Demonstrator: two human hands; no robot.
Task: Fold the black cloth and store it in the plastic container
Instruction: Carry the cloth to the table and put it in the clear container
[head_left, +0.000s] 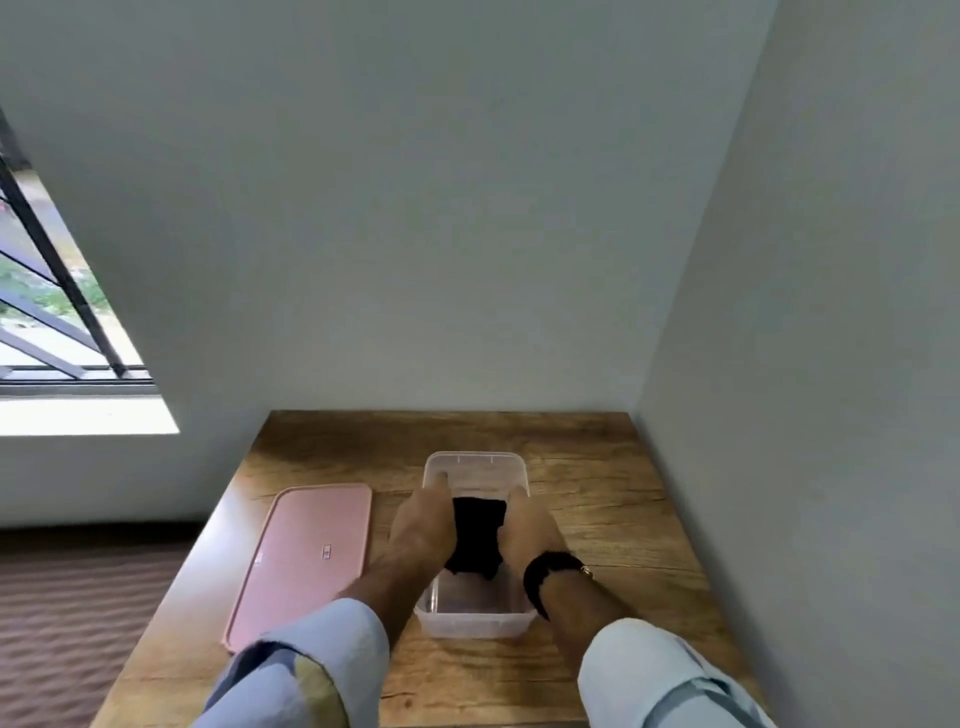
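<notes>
While both hands, left hand (423, 525) and right hand (527, 530), clamp the folded black cloth (478, 535) over the plastic container (475, 621), storing is under way; next they should press it down, then fetch the pink lid (306, 556) at nine o'clock.

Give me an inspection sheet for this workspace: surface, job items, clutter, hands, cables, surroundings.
Surface: wooden table set into a wall corner, grain and cracks visible.
Job's things: clear plastic container open, near the table's middle; folded black cloth held between both hands over or just inside the container, depth unclear; pink lid flat on the table, left of the container.
Clutter: nothing seen.
Hands: left hand and right hand press the cloth from either side; black band on the right wrist; light sleeves on both arms.
Cables: nothing seen.
Surroundings: plain walls behind and to the right; window with dark bars at left; carpet below it.
</notes>
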